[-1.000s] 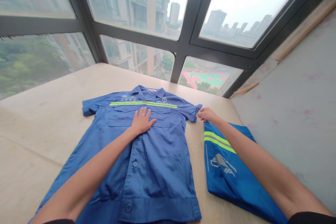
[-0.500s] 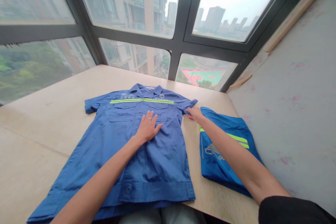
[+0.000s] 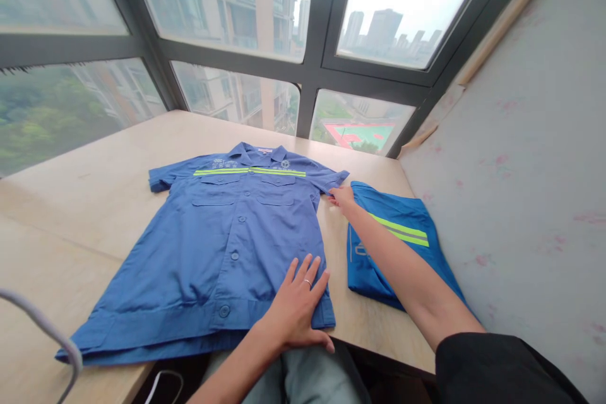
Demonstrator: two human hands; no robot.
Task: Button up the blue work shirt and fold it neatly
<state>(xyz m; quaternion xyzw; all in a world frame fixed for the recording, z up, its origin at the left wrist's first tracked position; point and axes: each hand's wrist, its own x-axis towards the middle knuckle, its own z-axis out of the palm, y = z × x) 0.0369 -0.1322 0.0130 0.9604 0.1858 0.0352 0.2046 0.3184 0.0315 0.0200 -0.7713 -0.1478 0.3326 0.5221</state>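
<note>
A blue short-sleeved work shirt [image 3: 203, 252] with a yellow-green reflective chest stripe lies spread out, buttoned front up and collar toward the window. My left hand [image 3: 298, 303], a ring on one finger, is open, with spread fingers over the shirt's lower right side near the hem. Its thumb points out past the hem over my lap. At the end of the right sleeve [image 3: 326, 178], my right hand [image 3: 341, 197] has its fingers closed on the cuff. Under my right forearm is a folded brighter-blue garment [image 3: 411, 205] with yellow-green and grey stripes, partly covered by the arm.
The pale table [image 3: 99, 145] reaches back to dark-framed windows [image 3: 310, 69]. A flower-patterned wall [image 3: 516, 158] bounds the right side. A grey cable [image 3: 45, 322] curves over the table's near left, and its front edge runs just ahead of my legs [image 3: 298, 372].
My left hand has slid from the middle of the shirt's chest down and right to the lower hem. My right hand stays at the sleeve cuff. The cable has come into view at left.
</note>
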